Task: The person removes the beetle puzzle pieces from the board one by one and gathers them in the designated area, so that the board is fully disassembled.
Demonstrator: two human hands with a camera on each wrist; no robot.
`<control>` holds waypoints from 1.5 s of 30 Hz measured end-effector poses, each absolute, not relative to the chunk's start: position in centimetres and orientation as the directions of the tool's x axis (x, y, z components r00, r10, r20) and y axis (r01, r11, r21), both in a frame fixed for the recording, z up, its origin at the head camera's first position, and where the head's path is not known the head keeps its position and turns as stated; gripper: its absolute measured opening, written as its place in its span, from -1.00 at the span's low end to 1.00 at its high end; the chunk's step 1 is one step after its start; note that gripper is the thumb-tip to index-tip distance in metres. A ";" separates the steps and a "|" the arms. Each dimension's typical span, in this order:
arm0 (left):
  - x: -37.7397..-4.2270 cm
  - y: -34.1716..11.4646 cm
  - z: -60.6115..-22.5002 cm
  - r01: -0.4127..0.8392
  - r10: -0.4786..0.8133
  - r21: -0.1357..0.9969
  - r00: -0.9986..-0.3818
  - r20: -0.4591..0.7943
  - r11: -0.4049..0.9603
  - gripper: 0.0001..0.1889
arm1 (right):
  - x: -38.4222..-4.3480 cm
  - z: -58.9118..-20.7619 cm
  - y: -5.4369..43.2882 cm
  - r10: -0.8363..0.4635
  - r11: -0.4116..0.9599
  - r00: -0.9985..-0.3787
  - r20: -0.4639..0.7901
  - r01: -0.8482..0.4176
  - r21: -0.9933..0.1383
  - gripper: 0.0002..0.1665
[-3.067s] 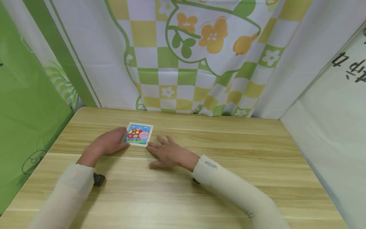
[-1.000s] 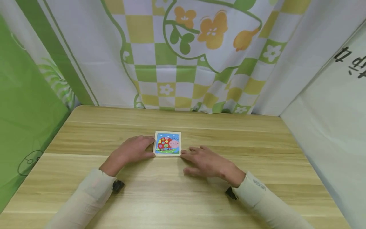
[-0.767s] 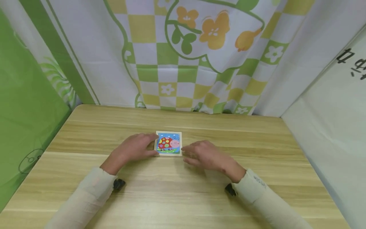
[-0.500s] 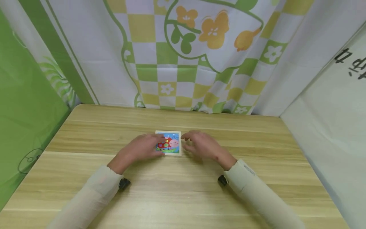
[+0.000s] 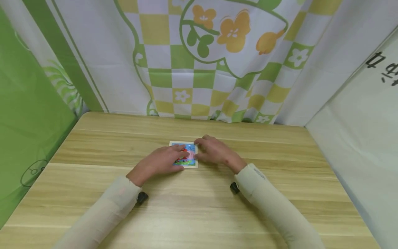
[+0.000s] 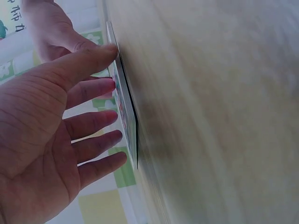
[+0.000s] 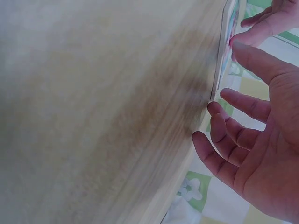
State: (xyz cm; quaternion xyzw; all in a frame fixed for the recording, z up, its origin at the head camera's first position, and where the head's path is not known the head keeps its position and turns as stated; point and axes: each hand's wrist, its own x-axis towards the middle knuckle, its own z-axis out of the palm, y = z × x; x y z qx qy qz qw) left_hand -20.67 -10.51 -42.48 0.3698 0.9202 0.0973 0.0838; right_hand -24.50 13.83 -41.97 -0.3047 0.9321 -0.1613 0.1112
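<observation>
A small square ladybug picture board (image 5: 190, 162) with a pale border lies flat on the wooden table. My left hand (image 5: 160, 160) reaches over its left part, covering much of the ladybug. In the left wrist view, the left fingers (image 6: 96, 119) are spread and nearly straight over the board's face, and the thumb is at its near edge. My right hand (image 5: 216, 152) is at the board's right edge. The right wrist view has its fingers (image 7: 240, 135) loosely bent beside the edge and its thumb by the board's face; whether they press on it I cannot tell.
The wooden table (image 5: 192, 214) spreads around the board on all sides. Behind it hangs a checked, flowered curtain (image 5: 183, 79). A green cloth (image 5: 31, 103) is at the left, and a white sheet (image 5: 367, 138) with black writing at the right.
The board has shifted right and nearer since the earliest frame, then stayed put. My left hand has since slid rightward over it. My right hand has moved up along its right edge.
</observation>
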 end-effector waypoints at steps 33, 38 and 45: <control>-21.3 -10.0 -42.1 0.666 0.696 0.212 -0.708 -0.124 0.715 -0.45 | -25.9 -41.2 11.7 -0.545 0.810 -0.807 -0.229 -0.437 -0.390 -0.35; -21.4 -10.0 -42.1 0.669 0.691 0.181 -0.711 -0.128 0.721 -0.46 | -26.4 -41.0 11.2 -0.536 0.802 -0.804 -0.257 -0.390 -0.453 -0.36; -21.5 -9.8 -42.1 0.665 0.693 0.201 -0.709 -0.134 0.719 -0.48 | -26.6 -41.0 11.4 -0.518 0.813 -0.798 -0.308 -0.349 -0.465 -0.32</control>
